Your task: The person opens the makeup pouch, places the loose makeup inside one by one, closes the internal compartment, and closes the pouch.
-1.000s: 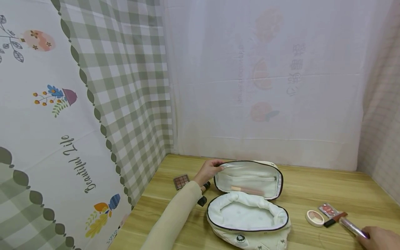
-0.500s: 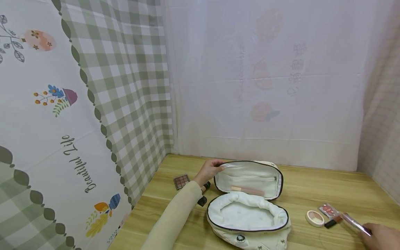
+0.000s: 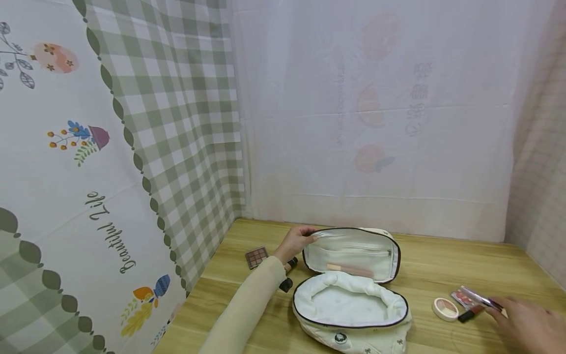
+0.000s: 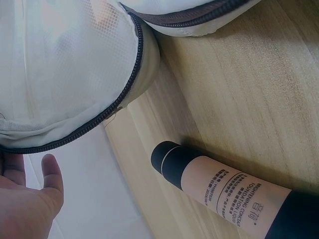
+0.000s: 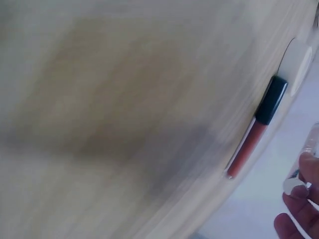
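In the head view, my left hand grips the upper left edge of the raised lid of a cream cosmetic bag. The left wrist view shows fingers partly hidden behind the black-zippered lid. My right hand pinches a slim, shiny tube by its darker end, low at the right. That tube overlaps a small clear case with red contents in this view. In the right wrist view, fingers hold the clear tube near its white end, past a red lip gloss with a black cap.
A round contour compact lies left of the lip gloss. An eyeshadow palette rests on the wooden table at the left. Beside the bag is a foundation tube. A peach-ended stick shows in the lid's mesh pocket.
My right hand has moved left and slightly up with the shiny tube, from beside the lip gloss to over the small clear case. The left hand keeps its place on the lid.
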A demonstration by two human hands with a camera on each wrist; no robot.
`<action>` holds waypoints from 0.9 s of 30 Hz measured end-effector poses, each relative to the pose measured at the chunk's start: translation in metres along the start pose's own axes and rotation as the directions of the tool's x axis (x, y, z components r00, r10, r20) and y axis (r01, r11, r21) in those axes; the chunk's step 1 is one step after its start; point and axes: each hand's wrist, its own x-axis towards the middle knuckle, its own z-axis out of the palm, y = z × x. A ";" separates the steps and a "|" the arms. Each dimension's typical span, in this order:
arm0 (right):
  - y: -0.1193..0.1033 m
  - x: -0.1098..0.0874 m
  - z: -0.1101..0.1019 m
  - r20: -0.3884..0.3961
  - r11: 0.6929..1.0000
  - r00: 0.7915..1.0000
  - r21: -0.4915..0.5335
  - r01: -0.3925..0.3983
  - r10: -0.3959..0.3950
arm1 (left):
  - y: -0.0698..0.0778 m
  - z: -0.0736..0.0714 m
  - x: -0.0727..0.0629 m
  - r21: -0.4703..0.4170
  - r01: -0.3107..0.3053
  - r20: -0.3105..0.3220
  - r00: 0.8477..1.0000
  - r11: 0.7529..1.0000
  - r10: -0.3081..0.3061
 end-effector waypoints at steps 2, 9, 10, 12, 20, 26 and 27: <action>-0.006 0.002 -0.001 -0.055 0.999 0.998 0.004 0.044 -0.044 | 0.000 0.000 0.000 0.005 0.001 0.000 1.000 1.000 -0.001; -0.029 0.012 0.001 -0.325 0.977 0.925 0.015 0.215 -0.198 | 0.000 0.001 0.000 0.002 0.000 -0.007 1.000 1.000 0.000; -0.032 0.013 0.001 -0.343 0.973 0.915 0.012 0.229 -0.211 | 0.000 0.001 0.000 -0.001 0.000 -0.006 1.000 1.000 0.000; -0.038 0.016 0.003 -0.381 0.967 0.896 0.018 0.255 -0.229 | 0.000 0.001 -0.001 -0.003 -0.003 -0.004 1.000 1.000 0.003; -0.059 0.030 0.007 -0.481 0.943 0.827 -0.003 0.332 -0.292 | 0.000 0.001 -0.001 0.003 -0.011 -0.001 1.000 1.000 0.011; -0.078 0.036 0.007 -0.459 0.942 0.842 0.028 0.333 -0.284 | -0.001 0.000 0.000 0.005 -0.008 0.002 1.000 1.000 0.008; -0.081 0.037 0.007 -0.464 0.941 0.839 0.032 0.338 -0.286 | -0.001 0.000 0.000 0.005 -0.008 0.002 1.000 1.000 0.008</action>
